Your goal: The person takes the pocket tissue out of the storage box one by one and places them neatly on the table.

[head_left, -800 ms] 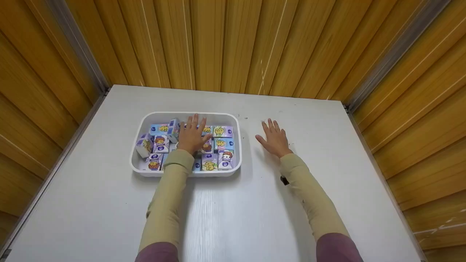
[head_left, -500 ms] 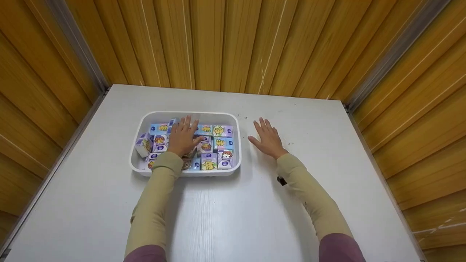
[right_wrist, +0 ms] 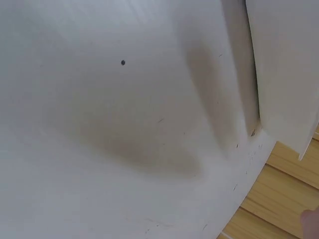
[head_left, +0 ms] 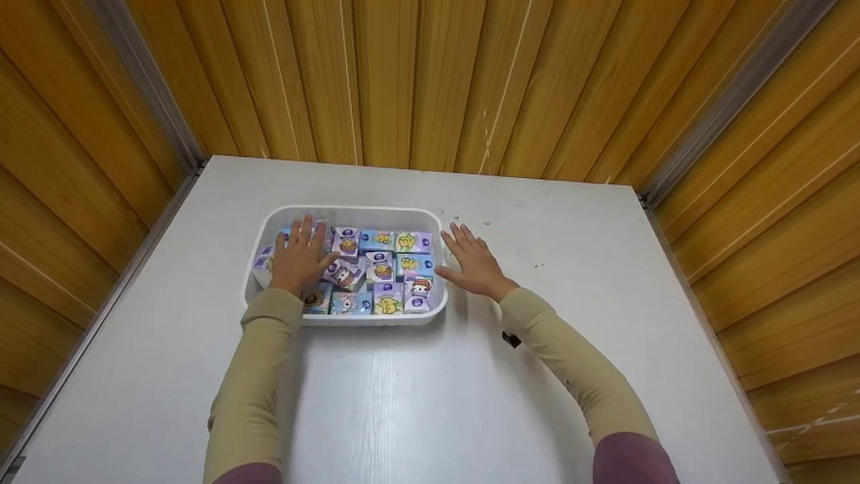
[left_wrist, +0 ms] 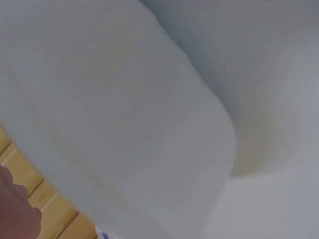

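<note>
A white rectangular tray (head_left: 369, 320) holds several small lilac and blue packs (head_left: 388, 300) with cartoon prints. Over its left part my left hand (head_left: 297, 261) is spread palm down, hiding some of the packs; whether it touches them I cannot tell. By the right rim my right hand (head_left: 474, 265) has straight fingers and holds nothing; contact with the rim is unclear. In the left wrist view the tray's outer wall (left_wrist: 124, 124) fills much of the picture, with part of the hand (left_wrist: 17, 211) at lower left. The right wrist view catches the tray wall (right_wrist: 286, 69) and a fingertip (right_wrist: 310, 223).
The tray stands on a white table (head_left: 416, 403), left of its middle. Yellow wood-patterned panels (head_left: 430, 81) enclose the back and both sides. Small dark specks mark the tabletop near the tray's right end.
My left hand has moved left across the tray, uncovering packs in the middle. My right hand has come left, up to the tray's right rim.
</note>
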Motion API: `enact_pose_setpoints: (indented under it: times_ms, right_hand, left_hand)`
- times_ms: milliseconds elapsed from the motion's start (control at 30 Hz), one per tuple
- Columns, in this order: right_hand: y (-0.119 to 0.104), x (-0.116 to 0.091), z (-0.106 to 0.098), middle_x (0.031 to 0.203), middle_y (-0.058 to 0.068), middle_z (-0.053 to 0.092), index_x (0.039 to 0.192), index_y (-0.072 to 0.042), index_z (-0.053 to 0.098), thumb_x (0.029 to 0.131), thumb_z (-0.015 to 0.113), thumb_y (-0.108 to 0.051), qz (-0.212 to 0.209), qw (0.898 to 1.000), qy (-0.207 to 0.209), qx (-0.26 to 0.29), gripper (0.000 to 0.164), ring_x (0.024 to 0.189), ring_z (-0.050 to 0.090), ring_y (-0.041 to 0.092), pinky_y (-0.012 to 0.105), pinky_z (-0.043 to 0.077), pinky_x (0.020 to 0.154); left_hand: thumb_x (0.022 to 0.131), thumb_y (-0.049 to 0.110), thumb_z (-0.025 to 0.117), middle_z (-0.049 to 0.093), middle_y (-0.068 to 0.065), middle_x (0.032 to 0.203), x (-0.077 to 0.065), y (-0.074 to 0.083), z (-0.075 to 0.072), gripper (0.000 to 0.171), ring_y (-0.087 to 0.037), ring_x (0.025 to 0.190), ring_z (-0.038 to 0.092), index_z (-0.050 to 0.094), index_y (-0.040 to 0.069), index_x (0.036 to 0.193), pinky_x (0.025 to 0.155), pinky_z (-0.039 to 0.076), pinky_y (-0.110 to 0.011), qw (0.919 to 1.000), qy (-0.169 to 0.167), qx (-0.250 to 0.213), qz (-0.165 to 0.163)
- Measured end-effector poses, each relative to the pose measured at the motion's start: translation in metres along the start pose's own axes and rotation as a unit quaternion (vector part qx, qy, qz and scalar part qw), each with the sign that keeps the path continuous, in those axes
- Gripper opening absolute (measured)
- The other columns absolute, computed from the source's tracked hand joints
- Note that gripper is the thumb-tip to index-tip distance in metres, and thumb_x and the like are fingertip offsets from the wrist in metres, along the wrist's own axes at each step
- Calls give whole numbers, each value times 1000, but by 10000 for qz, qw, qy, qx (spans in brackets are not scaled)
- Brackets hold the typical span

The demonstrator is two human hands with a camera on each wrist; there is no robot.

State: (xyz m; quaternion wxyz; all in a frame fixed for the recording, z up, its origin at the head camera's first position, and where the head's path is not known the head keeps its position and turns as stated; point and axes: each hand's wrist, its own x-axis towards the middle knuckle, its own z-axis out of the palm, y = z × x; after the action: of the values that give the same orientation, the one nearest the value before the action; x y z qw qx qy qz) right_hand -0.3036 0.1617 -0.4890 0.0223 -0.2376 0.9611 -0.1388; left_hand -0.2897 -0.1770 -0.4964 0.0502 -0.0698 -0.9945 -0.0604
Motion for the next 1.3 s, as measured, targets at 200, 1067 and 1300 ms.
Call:
enact_pose_setpoints:
  times_ms: [200, 1067, 1300]
  right_hand:
    - [-13, -3, 1, 151, 5, 4, 143, -17, 14, 79, 48, -59, -282, 9992, -284, -86, 84, 139, -1, 22, 50, 7, 110]
    - [-52, 10, 15, 133, 3, 46, 131, -14, 43, 74, 67, -34, -1059, 9806, -1632, -247, 65, 123, 41, 19, 38, 25, 107]
    - [-61, 16, 19, 128, 6, 50, 128, -17, 47, 72, 68, -36, -876, 9792, -1749, -540, 63, 115, 47, 23, 38, 34, 99]
  left_hand:
    - [88, 50, 38, 6, -18, 148, -7, -20, -3, 70, -38, 135, 6, 17, 10, 142, 106, 8, -57, 9995, -35, -208, -249]
    - [90, 47, 37, 3, -21, 147, -39, -58, 9, 74, -42, 134, 4, 8, 5, 142, 103, 8, -63, 9908, -49, -868, -1035]
    - [89, 51, 34, 6, -21, 147, -38, -59, 13, 75, -41, 134, 6, 9, 3, 142, 102, 10, -63, 9921, 10, -754, -1007]
